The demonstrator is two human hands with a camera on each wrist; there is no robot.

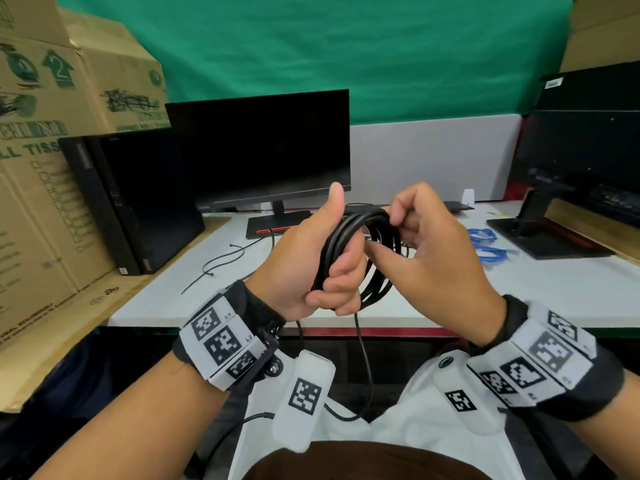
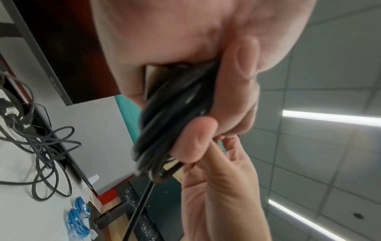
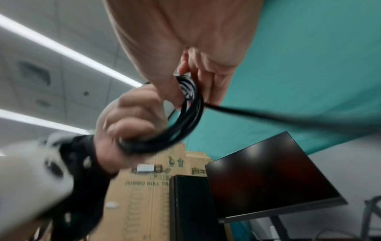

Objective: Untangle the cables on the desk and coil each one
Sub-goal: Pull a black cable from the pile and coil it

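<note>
Was midway through coiling one black cable (image 1: pixel 349 247), held up above the near edge of the counter (image 1: pixel 221 292) and in front of the dark monitor (image 1: pixel 263 150). Left hand (image 1: pixel 311 265) was clenched round the gathered loops on their near-left side, thumb raised; right hand (image 1: pixel 429 244) was pinching the top of the same loops between thumb and curled fingers, forefinger reaching into the ring. From the bottom of the coil hung a loose tail, dropping past the counter edge toward the lap, so judged as not yet fully wound. Beyond the coil and to its right on the counter lay a blue cable (image 1: pixel 488 245), bunched near the second monitor's stand; to the coil's left lay thin black cable ties (image 1: pixel 221 263); a tangle of grey cables (image 2: pixel 41 154) showed in the left wrist view, apparently still waiting. Next move, by judgement: draw up the hanging tail, lay further turns onto the loops without loosening the left grip, then secure and set down before starting on the remaining cables.
</note>
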